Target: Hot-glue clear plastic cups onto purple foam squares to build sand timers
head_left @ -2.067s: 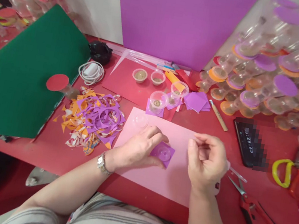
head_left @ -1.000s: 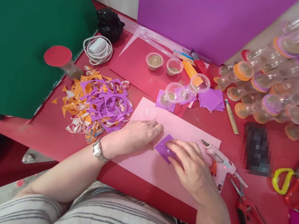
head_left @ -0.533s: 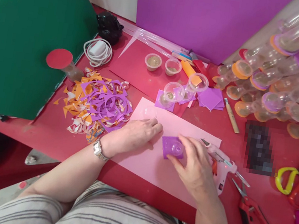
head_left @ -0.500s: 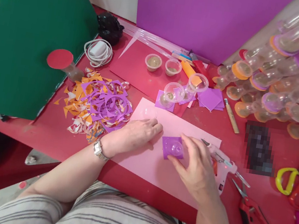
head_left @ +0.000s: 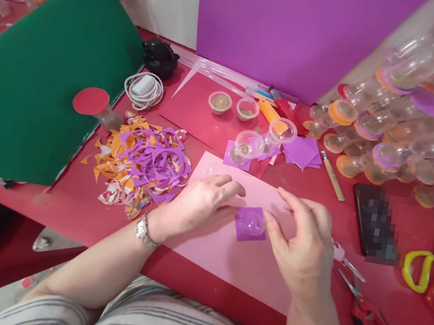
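A square of purple foam sheet (head_left: 241,234) lies on a pink sheet (head_left: 218,261), with a clear plastic dome (head_left: 255,225) on top of it. My left hand (head_left: 206,199) is on the left of the square, fingers loosely stretched and apart, thumb tip by its left edge. My right hand (head_left: 303,242) is spread on the other side, its thumb at the square's right edge. Neither hand visibly grips anything. Just behind my left fingers, another clear plastic piece (head_left: 211,168) is partly hidden. My right hand covers most of the glue gun (head_left: 338,252).
Foam scraps (head_left: 152,157) are heaped at left beside a red-topped plastic piece (head_left: 91,102). Clear cups (head_left: 249,144) and purple squares (head_left: 304,151) sit behind the pink sheet. At right are a phone (head_left: 372,223), pruning shears (head_left: 369,318), scissors (head_left: 418,271) and stacked plastic pieces (head_left: 422,118).
My right hand has let go of the purple square and dome and moved right, its fingers spreading. My left hand has come closer to the square's left edge. The view has shifted slightly.
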Action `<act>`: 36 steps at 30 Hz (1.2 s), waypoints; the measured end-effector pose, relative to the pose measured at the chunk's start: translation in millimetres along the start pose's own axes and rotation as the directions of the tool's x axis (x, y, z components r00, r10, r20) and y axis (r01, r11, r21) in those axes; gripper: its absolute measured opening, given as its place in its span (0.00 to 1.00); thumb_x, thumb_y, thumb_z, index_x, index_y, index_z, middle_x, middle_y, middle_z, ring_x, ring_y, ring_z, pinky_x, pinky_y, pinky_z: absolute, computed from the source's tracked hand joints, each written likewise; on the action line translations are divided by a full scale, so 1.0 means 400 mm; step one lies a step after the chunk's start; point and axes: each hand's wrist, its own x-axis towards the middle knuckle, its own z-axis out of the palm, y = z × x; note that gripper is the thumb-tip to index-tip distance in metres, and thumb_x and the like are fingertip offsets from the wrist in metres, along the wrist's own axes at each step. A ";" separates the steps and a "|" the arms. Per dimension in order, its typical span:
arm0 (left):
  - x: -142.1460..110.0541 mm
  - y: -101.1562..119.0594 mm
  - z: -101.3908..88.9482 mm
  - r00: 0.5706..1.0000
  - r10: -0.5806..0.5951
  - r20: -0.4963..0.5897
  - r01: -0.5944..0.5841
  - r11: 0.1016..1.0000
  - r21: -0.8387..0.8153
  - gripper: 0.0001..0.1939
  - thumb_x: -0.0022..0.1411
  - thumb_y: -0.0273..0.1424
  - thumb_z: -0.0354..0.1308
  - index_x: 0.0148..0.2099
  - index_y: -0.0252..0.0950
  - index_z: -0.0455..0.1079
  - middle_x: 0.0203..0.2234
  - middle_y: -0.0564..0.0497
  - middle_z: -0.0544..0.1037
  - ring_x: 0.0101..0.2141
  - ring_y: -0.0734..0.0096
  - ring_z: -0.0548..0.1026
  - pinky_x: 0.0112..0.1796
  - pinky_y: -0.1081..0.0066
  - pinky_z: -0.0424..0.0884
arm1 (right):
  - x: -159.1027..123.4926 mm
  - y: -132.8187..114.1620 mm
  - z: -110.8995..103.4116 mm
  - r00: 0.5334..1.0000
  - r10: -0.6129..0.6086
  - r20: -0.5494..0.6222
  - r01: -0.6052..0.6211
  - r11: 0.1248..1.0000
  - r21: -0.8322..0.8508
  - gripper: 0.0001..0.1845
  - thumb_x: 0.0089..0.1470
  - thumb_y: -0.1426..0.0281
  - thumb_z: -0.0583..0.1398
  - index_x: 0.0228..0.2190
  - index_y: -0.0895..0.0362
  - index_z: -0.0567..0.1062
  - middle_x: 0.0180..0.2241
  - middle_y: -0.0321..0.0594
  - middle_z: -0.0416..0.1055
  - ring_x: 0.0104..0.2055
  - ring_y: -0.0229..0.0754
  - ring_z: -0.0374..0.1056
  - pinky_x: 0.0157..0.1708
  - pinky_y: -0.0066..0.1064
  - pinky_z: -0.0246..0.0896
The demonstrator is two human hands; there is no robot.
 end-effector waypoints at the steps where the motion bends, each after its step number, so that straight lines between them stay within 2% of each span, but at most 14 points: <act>1: 0.000 -0.001 0.002 0.999 0.002 -0.052 -0.002 1.000 0.005 0.09 0.66 0.30 0.60 0.48 0.36 0.68 0.36 0.50 0.75 0.35 0.70 0.76 0.36 0.72 0.73 | 0.004 0.000 0.004 1.000 -0.002 -0.026 0.002 1.000 -0.002 0.16 0.61 0.68 0.60 0.51 0.53 0.73 0.39 0.42 0.70 0.40 0.44 0.71 0.43 0.39 0.71; 3: 0.002 -0.002 0.005 0.994 -0.002 -0.105 0.006 0.999 0.039 0.09 0.66 0.30 0.59 0.48 0.36 0.68 0.35 0.50 0.75 0.34 0.70 0.76 0.35 0.72 0.73 | 0.007 0.006 0.016 0.999 0.003 -0.040 -0.004 1.000 -0.023 0.13 0.61 0.69 0.60 0.48 0.54 0.75 0.37 0.42 0.70 0.39 0.45 0.71 0.41 0.39 0.71; 6: 0.005 -0.001 0.008 0.993 -0.001 -0.122 0.020 0.988 0.155 0.07 0.67 0.30 0.57 0.48 0.36 0.70 0.33 0.50 0.75 0.34 0.68 0.75 0.36 0.70 0.73 | 0.003 0.025 0.035 0.999 0.034 -0.027 -0.036 0.999 -0.039 0.09 0.62 0.67 0.59 0.43 0.54 0.77 0.34 0.41 0.70 0.37 0.45 0.70 0.39 0.38 0.70; 9: 0.008 0.001 0.013 0.988 0.055 -0.142 -0.020 0.970 0.241 0.07 0.69 0.30 0.54 0.45 0.35 0.71 0.32 0.49 0.76 0.33 0.67 0.75 0.36 0.69 0.73 | -0.002 0.040 0.044 0.995 0.066 -0.073 -0.069 0.997 -0.030 0.08 0.62 0.67 0.60 0.41 0.55 0.77 0.33 0.40 0.70 0.35 0.43 0.70 0.37 0.36 0.69; 15: 0.007 -0.002 0.020 0.964 0.131 -0.231 -0.049 0.943 0.329 0.15 0.74 0.32 0.47 0.41 0.35 0.74 0.27 0.50 0.74 0.29 0.68 0.73 0.32 0.69 0.71 | -0.008 0.044 0.049 0.996 0.067 -0.054 -0.069 0.997 -0.025 0.08 0.62 0.66 0.59 0.38 0.55 0.78 0.33 0.41 0.70 0.36 0.45 0.68 0.38 0.37 0.68; 21: 0.004 -0.004 0.024 0.972 0.123 -0.200 -0.040 0.926 0.374 0.15 0.73 0.33 0.48 0.41 0.36 0.75 0.25 0.51 0.74 0.28 0.70 0.72 0.31 0.70 0.68 | -0.014 0.041 0.046 0.996 0.074 -0.048 -0.074 0.997 -0.007 0.08 0.62 0.67 0.59 0.36 0.54 0.80 0.31 0.39 0.68 0.36 0.44 0.67 0.38 0.37 0.66; 29: 0.004 -0.015 0.038 0.984 0.085 -0.155 -0.009 0.901 0.434 0.13 0.69 0.30 0.54 0.32 0.36 0.74 0.22 0.53 0.74 0.25 0.70 0.73 0.28 0.71 0.66 | -0.017 0.037 0.047 0.997 0.058 -0.044 -0.058 0.998 -0.012 0.07 0.62 0.69 0.60 0.34 0.54 0.79 0.32 0.39 0.67 0.35 0.43 0.65 0.38 0.36 0.64; 36: 0.003 -0.015 0.033 0.976 0.106 -0.191 -0.009 0.894 0.448 0.12 0.69 0.29 0.54 0.33 0.37 0.74 0.22 0.53 0.74 0.25 0.70 0.72 0.27 0.71 0.65 | -0.017 0.035 0.045 0.998 0.055 -0.036 -0.055 0.999 0.001 0.07 0.61 0.70 0.60 0.34 0.54 0.79 0.32 0.39 0.67 0.35 0.43 0.65 0.39 0.37 0.64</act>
